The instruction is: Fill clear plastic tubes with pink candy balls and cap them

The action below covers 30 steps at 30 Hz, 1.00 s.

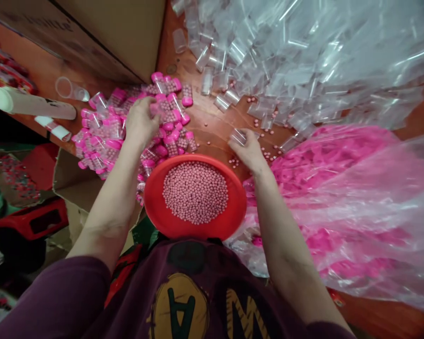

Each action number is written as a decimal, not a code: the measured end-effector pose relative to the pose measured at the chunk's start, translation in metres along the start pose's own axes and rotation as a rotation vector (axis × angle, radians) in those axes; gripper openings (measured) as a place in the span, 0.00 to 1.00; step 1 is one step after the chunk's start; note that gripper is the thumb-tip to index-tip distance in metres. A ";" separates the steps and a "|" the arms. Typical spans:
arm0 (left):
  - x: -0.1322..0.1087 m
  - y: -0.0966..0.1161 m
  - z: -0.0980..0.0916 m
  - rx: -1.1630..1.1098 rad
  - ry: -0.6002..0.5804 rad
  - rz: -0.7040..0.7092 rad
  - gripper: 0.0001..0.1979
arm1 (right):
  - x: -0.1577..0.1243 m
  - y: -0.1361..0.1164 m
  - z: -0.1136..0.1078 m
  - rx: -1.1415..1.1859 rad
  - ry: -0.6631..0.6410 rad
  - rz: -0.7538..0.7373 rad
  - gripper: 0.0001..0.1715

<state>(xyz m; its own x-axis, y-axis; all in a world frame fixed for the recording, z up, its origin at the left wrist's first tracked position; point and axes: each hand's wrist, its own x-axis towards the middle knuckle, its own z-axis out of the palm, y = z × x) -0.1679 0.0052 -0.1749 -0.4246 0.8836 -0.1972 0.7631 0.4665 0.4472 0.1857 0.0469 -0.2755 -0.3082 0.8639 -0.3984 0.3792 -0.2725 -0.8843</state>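
My left hand [141, 122] is over a pile of small clear jars [109, 127] with pink caps and pink beads inside. Its fingers are curled round a blurred pink-capped jar [156, 111] at the pile's upper side. To the right, my right hand [250, 149] grips a clear empty plastic tube [238, 136] between thumb and fingers, just above the table. Between my forearms, close to my body, is a red bowl [196, 230] with a heap of pink beads [196, 192] in it.
Many clear empty tubes [238, 52] lie heaped at the upper right. A plastic bag of pink caps [332, 155] fills the right side. Loose beads [266, 155] dot the brown table [205, 132]. A cardboard box [120, 37] stands at the back left, near a white bottle [31, 101].
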 end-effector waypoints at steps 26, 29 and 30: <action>-0.363 -0.022 0.046 -1.041 -0.096 -1.357 0.33 | 0.038 -0.001 0.092 -0.825 -0.475 -0.757 0.25; -0.361 -0.023 0.048 -1.116 -0.045 -1.355 0.35 | 0.032 0.001 0.091 -0.859 -0.457 -0.683 0.26; -0.363 -0.023 0.046 -1.105 -0.037 -1.339 0.35 | 0.029 0.001 0.088 -0.865 -0.445 -0.652 0.27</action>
<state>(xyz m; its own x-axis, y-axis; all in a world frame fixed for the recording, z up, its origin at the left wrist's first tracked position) -0.0092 -0.3245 -0.1539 -0.4097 -0.0529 -0.9107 -0.7516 0.5853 0.3041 0.1005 0.0341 -0.3097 -0.8769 0.4621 -0.1324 0.4508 0.6948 -0.5604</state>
